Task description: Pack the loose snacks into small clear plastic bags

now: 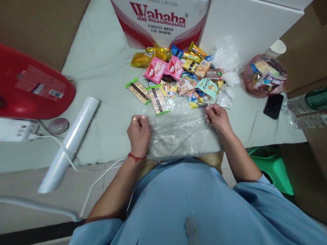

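From my end I can hardly make out the see-through near margin of the clear, crinkled, rectangular plastic film (180,138), spread at the near edge of the pale green worktop (102,78). Its long axis runs left to right, the fingers of the left hand (139,134) and right hand (218,118) pinching either side; a heap of glossy wrapped snacks (174,68) lies on its far side.
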Demonstrator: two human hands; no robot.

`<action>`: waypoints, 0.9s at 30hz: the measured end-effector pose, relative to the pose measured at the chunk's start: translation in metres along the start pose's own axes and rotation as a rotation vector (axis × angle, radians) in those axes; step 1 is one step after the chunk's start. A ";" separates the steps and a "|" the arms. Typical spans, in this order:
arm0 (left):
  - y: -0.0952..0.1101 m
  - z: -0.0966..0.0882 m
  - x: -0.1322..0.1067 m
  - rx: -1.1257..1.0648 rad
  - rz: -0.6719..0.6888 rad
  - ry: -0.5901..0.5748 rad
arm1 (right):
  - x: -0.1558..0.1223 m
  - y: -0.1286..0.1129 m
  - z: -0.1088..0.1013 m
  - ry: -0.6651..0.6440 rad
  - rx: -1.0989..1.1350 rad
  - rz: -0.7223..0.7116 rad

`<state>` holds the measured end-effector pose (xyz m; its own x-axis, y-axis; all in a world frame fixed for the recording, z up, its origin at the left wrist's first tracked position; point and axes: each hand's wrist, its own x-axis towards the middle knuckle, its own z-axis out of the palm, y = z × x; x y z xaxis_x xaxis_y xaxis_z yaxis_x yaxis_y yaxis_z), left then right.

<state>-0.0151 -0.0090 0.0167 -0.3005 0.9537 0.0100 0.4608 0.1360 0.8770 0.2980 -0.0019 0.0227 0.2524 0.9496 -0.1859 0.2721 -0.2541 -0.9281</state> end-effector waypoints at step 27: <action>-0.017 -0.012 -0.054 0.657 0.566 -0.446 | -0.026 -0.046 -0.053 -0.157 -0.624 -0.419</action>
<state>-0.0166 -0.0655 0.0072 0.3900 0.9196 0.0466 0.8542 -0.3802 0.3546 0.3281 -0.0246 0.0872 -0.1090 0.9926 0.0542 0.8016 0.1200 -0.5856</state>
